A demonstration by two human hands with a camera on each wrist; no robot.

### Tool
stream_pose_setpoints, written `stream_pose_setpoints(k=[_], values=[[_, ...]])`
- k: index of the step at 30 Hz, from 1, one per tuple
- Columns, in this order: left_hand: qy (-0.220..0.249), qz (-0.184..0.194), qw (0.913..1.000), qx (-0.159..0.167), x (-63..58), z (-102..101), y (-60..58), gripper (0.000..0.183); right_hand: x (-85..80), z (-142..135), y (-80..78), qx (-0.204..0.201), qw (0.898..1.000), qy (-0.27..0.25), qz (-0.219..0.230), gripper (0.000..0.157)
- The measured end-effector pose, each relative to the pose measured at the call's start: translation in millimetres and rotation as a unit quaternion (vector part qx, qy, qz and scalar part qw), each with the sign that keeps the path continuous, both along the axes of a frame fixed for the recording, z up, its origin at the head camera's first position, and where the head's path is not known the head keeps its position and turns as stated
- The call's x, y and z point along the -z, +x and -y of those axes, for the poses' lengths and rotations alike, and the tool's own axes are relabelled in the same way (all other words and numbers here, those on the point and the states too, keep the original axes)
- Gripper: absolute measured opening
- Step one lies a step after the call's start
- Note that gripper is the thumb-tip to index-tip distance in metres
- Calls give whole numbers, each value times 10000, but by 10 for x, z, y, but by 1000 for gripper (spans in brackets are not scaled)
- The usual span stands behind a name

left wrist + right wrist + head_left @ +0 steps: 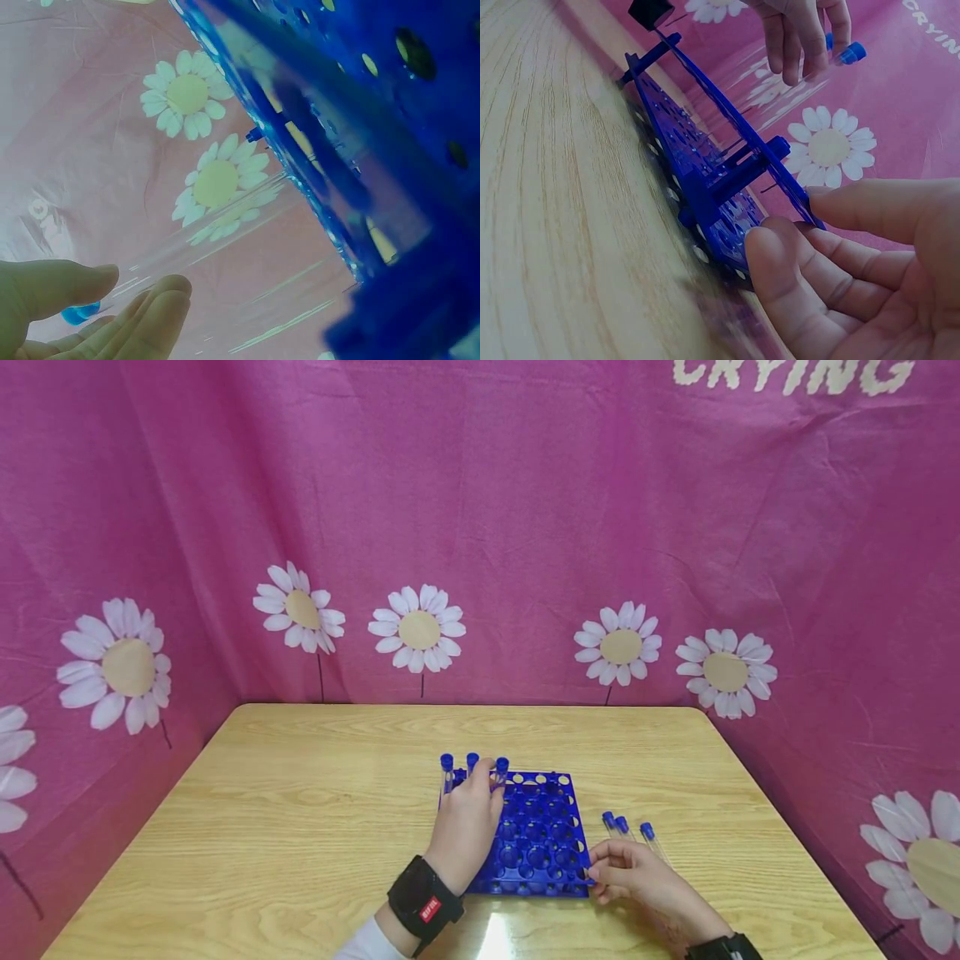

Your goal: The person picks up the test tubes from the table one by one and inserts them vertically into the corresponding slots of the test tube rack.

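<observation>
We see a bulky black left wristband (pixel 412 891) bearing a small red label (pixel 431 908) with white lettering, a pale sleeve (pixel 372 941) beside it, and another black right wristband (pixel 722 947).

Rack (pixel 525 887) glossy plastic; tubes (pixel 447 778) smooth, transparent, shiny; tabletop (pixel 337 810) smooth glossy wood-grain; backdrop (pixel 510 527) creased cloth.

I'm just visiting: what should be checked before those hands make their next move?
1. Rack steadied: ok, the right hand pinches its near right corner.
2. Rack flat on the table: ok.
3. Free holes: ok, many are unfilled.
4. Rack tubes fully seated: cannot tell, lower ends are hidden.
5. Left hand clear of the tubes: not ok, its fingers are at one.
6. Loose tubes capped: ok, three blue caps show.
</observation>
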State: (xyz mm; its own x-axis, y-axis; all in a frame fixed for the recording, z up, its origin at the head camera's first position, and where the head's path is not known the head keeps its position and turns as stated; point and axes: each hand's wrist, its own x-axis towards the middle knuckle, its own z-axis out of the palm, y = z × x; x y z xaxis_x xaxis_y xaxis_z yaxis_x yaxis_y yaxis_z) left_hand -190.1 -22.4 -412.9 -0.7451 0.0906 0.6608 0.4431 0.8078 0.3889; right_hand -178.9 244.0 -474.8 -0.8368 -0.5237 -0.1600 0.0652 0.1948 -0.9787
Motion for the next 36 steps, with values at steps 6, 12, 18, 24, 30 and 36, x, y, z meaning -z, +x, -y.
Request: stream_pose_setpoints(k=[6,12,18,24,30,36], values=[[13,-50,10000,1,-36,29,15,30,23,7,-12,-38,9999,-100,-14,46],[124,-29,9999,65,-111,69,38,26,32,19,-12,-130,9997,-170,-118,46],[307,27,9995,30,-261,154,75,20,11,33,-3,-40,9999,-132,-20,46],[1141,138,9933,131,-459,309,90,16,15,30,-12,-32,9999,-120,53,46],[2041,302,9782,237,-539,539,-13,24,17,33,-6,-24,9999,-152,12,45],[2796,807,9567,68,-434,770,-232,29,22,39,-9,64,9999,-79,60,43]])
